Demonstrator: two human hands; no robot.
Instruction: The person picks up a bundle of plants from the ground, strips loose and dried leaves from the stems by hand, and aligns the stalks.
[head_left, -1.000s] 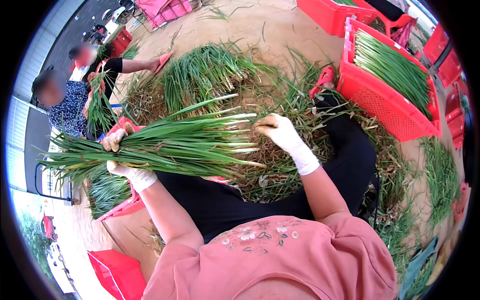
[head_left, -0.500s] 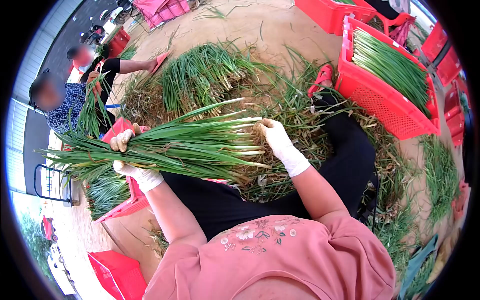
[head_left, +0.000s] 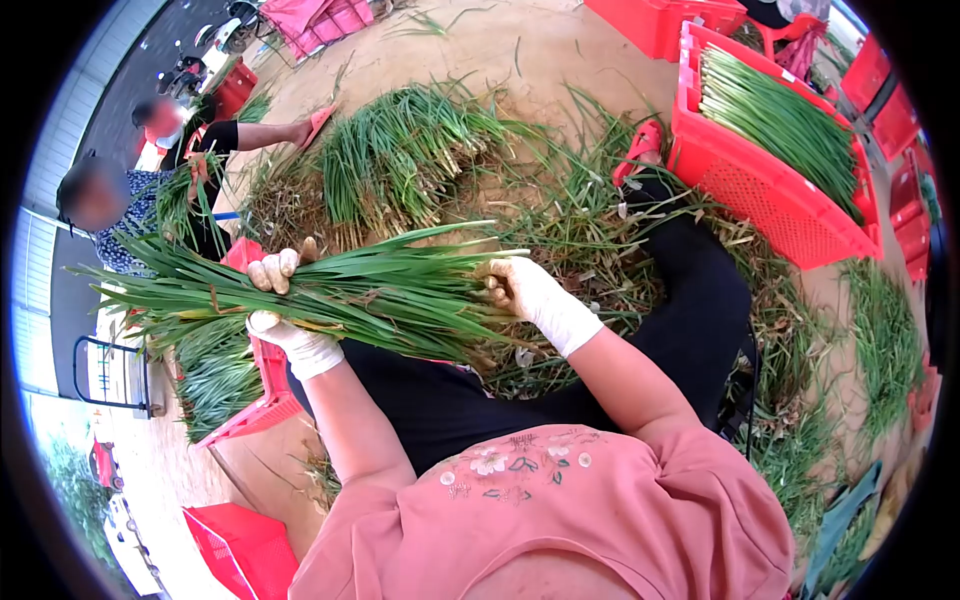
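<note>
A loose bunch of green onions (head_left: 370, 298) lies across in front of me, leaves to the left and pale stem ends to the right. My left hand (head_left: 285, 310), in a soiled white glove, is closed around the leafy part, thumb below and fingers over the top. At the stem ends, my right hand (head_left: 520, 292), also gloved in white, has its fingers curled in a pinch on the stalks; the fingertips are partly hidden. Below the bunch are my black-trousered legs (head_left: 690, 290). Beyond it, a heap of green onions (head_left: 400, 150) lies on the ground.
A red crate (head_left: 770, 190) of tidy green onions stands at right. Another red crate (head_left: 265, 400) with greens sits left of my legs. Dry trimmings (head_left: 600, 260) litter the ground. A co-worker (head_left: 130, 205) sits at left holding greens. A red container (head_left: 240, 545) stands lower left.
My right hand has moved slightly left and down, its fingers now curled over the stem ends. My left hand has shifted a little right along with the bunch.
</note>
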